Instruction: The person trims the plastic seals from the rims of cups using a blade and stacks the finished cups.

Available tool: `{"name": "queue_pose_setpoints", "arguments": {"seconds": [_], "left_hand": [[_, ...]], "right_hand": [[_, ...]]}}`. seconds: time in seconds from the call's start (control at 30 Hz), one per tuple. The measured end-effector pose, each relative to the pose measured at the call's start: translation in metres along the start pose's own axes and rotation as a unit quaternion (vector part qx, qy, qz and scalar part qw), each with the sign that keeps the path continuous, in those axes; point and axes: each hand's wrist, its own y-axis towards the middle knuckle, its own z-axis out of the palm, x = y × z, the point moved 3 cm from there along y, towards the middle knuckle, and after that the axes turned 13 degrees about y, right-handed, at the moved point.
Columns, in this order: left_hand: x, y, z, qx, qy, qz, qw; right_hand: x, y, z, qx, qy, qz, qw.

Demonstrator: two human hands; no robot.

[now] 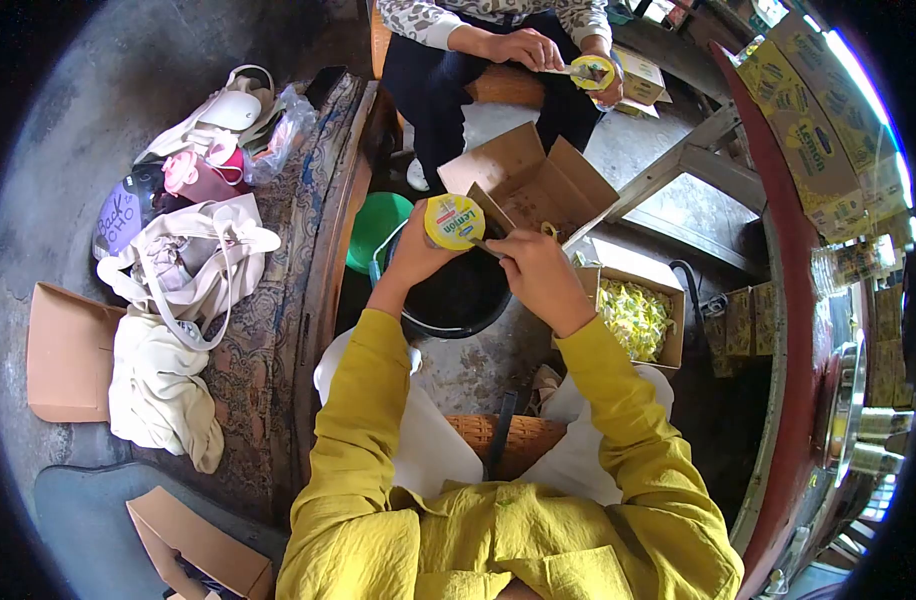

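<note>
My left hand [418, 250] is wrapped round a cup with a yellow printed lid [454, 221], tilted so the lid faces up. My right hand [540, 275] is closed on a thin, blade-like tool [487, 247], whose tip meets the lid's right edge; its exact kind I cannot make out. Both hands are above a black bucket [458, 295]. Just beyond them is an open cardboard box [543, 190]. Right of my right hand, another carton [675, 325] holds many yellow and white strips.
A co-worker's hands [538, 50] hold another yellow-lidded cup [590, 72] opposite me. A green basin [376, 230] stands left of the bucket. Bags and cloths [193, 260] lie on the patterned bench [268, 370]. Printed lemon cartons [803, 130] are stacked on the red-edged table [800, 400].
</note>
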Motion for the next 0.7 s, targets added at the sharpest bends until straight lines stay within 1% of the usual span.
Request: {"name": "queue_pose_setpoints", "arguments": {"seconds": [0.03,0.13,0.17,0.27,0.33,0.37,0.43,0.53,0.7], "left_hand": [[-0.002,-0.001,-0.004,0.004,0.013,0.0,1.0],[-0.007,-0.005,-0.011,0.101,-0.091,-0.021,0.991],[-0.009,-0.006,-0.013,0.12,-0.086,-0.022,0.989],[-0.01,-0.01,-0.013,0.17,-0.071,-0.028,0.982],[-0.009,-0.011,-0.011,0.195,-0.057,-0.037,0.979],[-0.01,-0.009,-0.011,0.204,-0.055,-0.024,0.977],[-0.012,-0.008,-0.01,0.225,-0.05,-0.003,0.973],[-0.012,-0.008,-0.01,0.21,-0.048,0.0,0.977],[-0.013,-0.007,-0.009,0.214,-0.056,0.001,0.975]], "right_hand": [[0.002,0.0,-0.004,0.011,-0.009,0.0,1.0],[0.004,0.006,-0.008,0.016,-0.008,-0.023,1.0],[0.003,0.01,-0.009,0.013,-0.003,-0.035,0.999],[0.001,0.022,-0.005,0.067,0.012,-0.126,0.99],[0.002,0.025,-0.001,0.069,-0.009,-0.148,0.987],[0.003,0.027,0.0,0.07,-0.019,-0.161,0.984],[0.0,0.028,0.002,0.083,-0.035,-0.151,0.984],[-0.003,0.03,0.006,0.092,-0.046,-0.149,0.984],[-0.004,0.03,0.01,0.093,-0.052,-0.152,0.983]]}}
